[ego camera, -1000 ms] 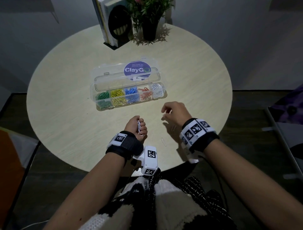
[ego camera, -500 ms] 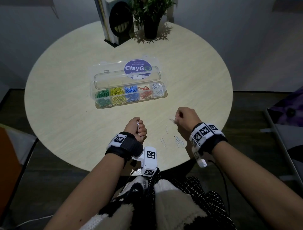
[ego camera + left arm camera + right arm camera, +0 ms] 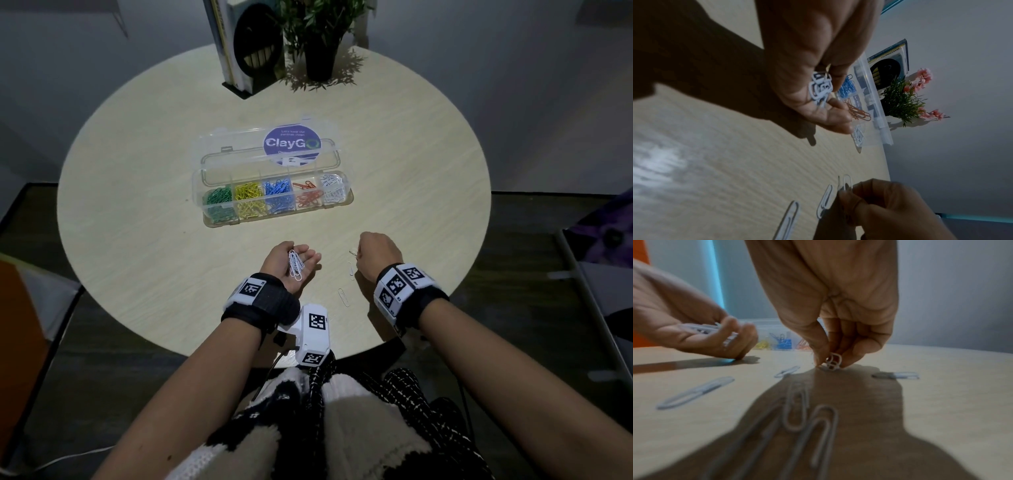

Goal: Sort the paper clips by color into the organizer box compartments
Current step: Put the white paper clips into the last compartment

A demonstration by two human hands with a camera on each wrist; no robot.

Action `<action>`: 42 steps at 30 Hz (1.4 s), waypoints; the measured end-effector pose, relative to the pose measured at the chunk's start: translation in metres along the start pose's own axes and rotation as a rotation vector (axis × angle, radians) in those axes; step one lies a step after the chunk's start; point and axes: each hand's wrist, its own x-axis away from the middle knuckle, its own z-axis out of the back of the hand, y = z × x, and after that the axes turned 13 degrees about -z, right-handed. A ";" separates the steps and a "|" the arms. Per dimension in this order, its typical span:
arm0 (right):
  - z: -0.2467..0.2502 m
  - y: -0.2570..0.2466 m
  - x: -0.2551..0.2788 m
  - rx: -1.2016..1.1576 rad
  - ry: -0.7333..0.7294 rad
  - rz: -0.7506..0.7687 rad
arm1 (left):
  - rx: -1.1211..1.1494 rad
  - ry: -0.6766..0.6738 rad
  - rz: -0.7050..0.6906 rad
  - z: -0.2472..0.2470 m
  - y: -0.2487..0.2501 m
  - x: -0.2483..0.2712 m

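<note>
White paper clips (image 3: 295,266) now bared on an uncurled left hand (image 3: 292,264), fist gone – right hand (image 3: 376,257) pinching one more clip (image 3: 832,362) off the table (image 3: 137,240) – likely bound for the organizer box (image 3: 274,198), white compartment (image 3: 331,188) rightmost

In the head view the right hand (image 3: 378,255) shows only its back, so its fingers are hidden. The loose white clips (image 3: 795,405) lie blurred in the right wrist view, and the nearest ones are cut by the lower edge. The left hand (image 3: 813,68) covers part of the organizer box (image 3: 869,100). The small text on the lid sticker (image 3: 292,143) is too small to read.
</note>
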 end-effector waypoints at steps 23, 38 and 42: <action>0.010 0.000 0.016 -0.100 -0.101 -0.120 | -0.025 -0.149 0.164 0.018 -0.007 -0.009; -0.014 -0.004 0.040 -0.175 -0.133 0.019 | -0.093 -0.100 0.130 0.023 -0.006 0.001; -0.025 -0.002 0.050 -0.108 -0.153 0.019 | -0.127 -0.104 0.123 0.020 -0.007 0.004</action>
